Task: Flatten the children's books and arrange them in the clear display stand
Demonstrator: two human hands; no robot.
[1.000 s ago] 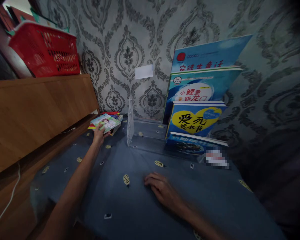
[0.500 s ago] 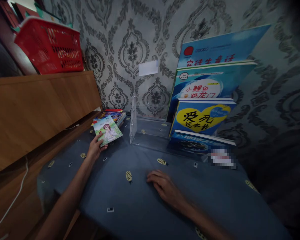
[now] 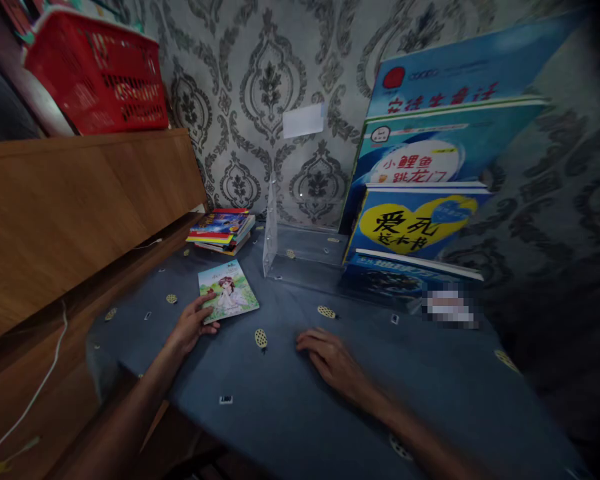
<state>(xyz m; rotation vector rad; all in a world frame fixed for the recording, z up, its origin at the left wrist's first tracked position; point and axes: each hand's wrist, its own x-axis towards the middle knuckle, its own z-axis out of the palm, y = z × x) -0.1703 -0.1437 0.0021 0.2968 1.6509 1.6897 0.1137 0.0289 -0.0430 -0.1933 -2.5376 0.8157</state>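
My left hand [image 3: 194, 324] grips the lower left edge of a small book [image 3: 228, 293] with a drawn girl on its pale green and blue cover. Thumb and fingers close around that edge, and the book is low over the cloth, cover up. A pile of books [image 3: 221, 231] lies just behind it, at the back left of the table. My right hand [image 3: 333, 363] rests palm down on the dark blue tablecloth [image 3: 280, 393], holding nothing, its fingers loosely extended. In front of it stands a clear acrylic rack [image 3: 270, 233], with larger books in its right half.
On the right, the rack bears several upright books, among them one with a yellow heart [image 3: 415, 223]. A white label [image 3: 303, 121] is on the rack's back. A red basket [image 3: 100, 73] stands on a wooden cabinet [image 3: 85, 200] at left; a white cable [image 3: 55, 360] hangs below.
My left hand has brought the small book away from the pile, nearer to me and slightly right, uncovering the pile. My right hand stays on the cloth. The view has shifted slightly.
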